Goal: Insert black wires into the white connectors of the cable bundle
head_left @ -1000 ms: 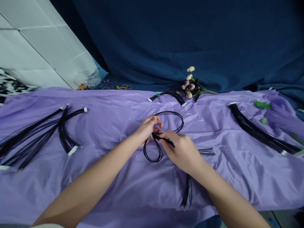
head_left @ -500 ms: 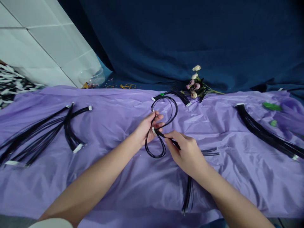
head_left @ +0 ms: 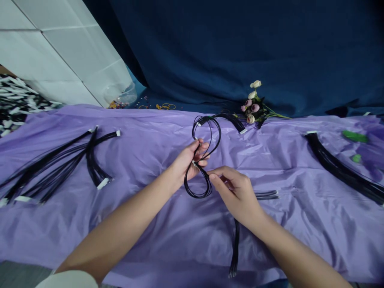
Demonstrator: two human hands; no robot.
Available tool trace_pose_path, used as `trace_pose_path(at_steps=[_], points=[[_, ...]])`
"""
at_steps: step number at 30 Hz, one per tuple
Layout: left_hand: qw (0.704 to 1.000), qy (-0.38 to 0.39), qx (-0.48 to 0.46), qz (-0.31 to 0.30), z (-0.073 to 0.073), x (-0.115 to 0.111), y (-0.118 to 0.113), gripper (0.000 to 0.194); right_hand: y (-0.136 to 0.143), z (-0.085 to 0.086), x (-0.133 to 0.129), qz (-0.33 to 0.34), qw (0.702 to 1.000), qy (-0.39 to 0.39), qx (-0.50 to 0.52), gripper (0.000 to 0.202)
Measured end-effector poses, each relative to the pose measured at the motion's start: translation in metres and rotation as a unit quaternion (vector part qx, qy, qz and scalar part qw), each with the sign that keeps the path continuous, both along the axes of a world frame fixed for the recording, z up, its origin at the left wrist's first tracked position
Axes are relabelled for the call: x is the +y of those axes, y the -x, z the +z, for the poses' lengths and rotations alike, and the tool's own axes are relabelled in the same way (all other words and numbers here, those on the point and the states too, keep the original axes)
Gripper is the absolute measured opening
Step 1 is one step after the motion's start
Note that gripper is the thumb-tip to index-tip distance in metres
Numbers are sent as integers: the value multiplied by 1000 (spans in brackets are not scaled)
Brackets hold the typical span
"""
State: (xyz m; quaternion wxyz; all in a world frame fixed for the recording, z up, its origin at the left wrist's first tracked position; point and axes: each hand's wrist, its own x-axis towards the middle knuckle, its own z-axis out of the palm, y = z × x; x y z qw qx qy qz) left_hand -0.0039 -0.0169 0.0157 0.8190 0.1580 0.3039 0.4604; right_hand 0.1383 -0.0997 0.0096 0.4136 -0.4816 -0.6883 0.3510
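My left hand [head_left: 192, 163] is closed around a black wire harness [head_left: 220, 138], its fingers curled over the strands. The thin wires make a larger loop above that hand and a smaller loop below it. A small white connector [head_left: 195, 163] shows at the palm, where the wires cross. To the right, my right hand [head_left: 237, 190] pinches the wires between thumb and forefinger at the lower loop's right side. Loose black wire ends [head_left: 235, 252] extend below this hand, and a few more wires [head_left: 267, 195] lie at its right. Whether these belong to the held harness is hidden.
Purple cloth [head_left: 144, 240] covers the table. Black wire bundles with white connectors lie at the left [head_left: 60, 168], at the right [head_left: 339, 168] and behind the loops [head_left: 231, 117]. Artificial flowers [head_left: 252, 104], a clear bowl [head_left: 121, 94] and green pieces [head_left: 355, 136] are farther out.
The view has shifted slightly, so the background sits farther right. My right fingers have changed position on the wires, and a thicker length seen between them no longer shows. Both loops remain.
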Motion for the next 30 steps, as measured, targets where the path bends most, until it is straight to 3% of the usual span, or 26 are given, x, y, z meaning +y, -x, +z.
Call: trace_pose_path(at_steps=[6, 9, 16, 20, 24, 30], points=[[1000, 13, 12, 8, -5, 1, -1, 10, 3, -10, 3, -6, 987, 126, 98, 26], [999, 26, 32, 19, -5, 1, -2, 11, 3, -11, 5, -5, 982, 149, 120, 27], [994, 66, 85, 32, -4, 0, -5, 11, 0, -3, 1, -23, 999, -10, -33, 13], [987, 83, 128, 40, -6, -1, -6, 11, 0, -3, 2, -23, 996, -36, -80, 13], [983, 84, 154, 46, -11, 0, -8, 12, 1, -6, 8, -32, 998, 12, -55, 9], [976, 98, 188, 53, -16, 2, -9, 13, 0, -11, 18, -27, 987, 147, 52, 15]])
